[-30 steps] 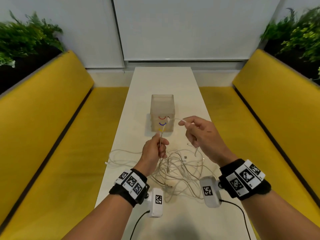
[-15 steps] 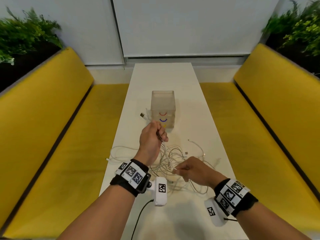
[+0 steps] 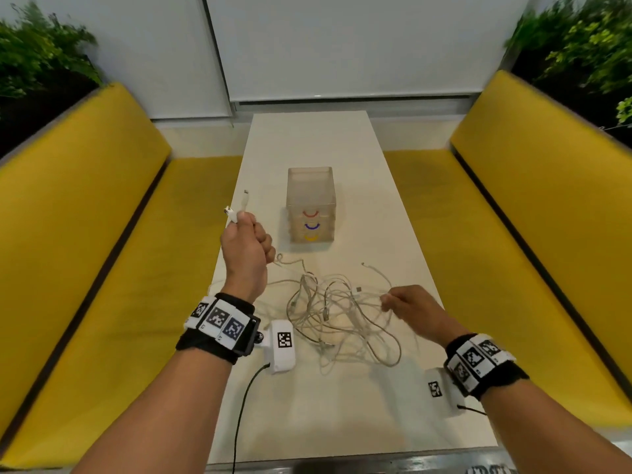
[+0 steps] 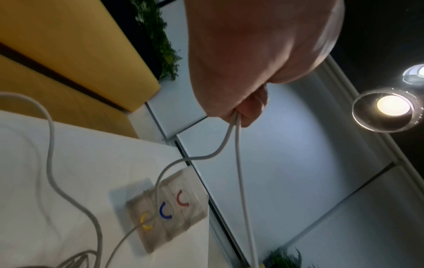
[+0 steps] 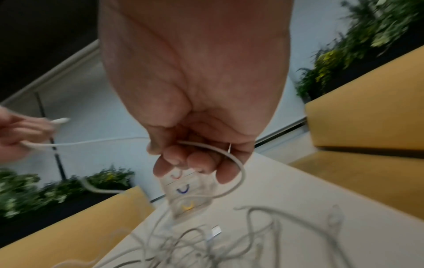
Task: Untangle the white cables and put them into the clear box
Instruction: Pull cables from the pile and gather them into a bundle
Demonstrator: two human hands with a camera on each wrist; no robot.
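A yellow bench [image 3: 85, 213] lines the left side of a long white table [image 3: 342, 405]. Above the table's left edge, the raised left hand [image 3: 247, 248] is closed in a fist around two strands of white cable, whose two plug ends [image 3: 239, 206] stick up past the knuckles; from the left wrist view both strands [image 4: 231, 134] run out from between the curled fingers toward the table. At mid-table, on the far side of the hands, the clear box [image 3: 310, 204] stands upright, with red, blue and yellow arcs on its near face. Nearer, between the hands, the tangle of white cables [image 3: 338, 316] lies spread on the tabletop. At its right edge the right hand [image 3: 412, 307] hovers low, its curled fingers [image 5: 201, 163] pinching one looped strand. A second yellow bench [image 3: 547, 206] lines the right side.
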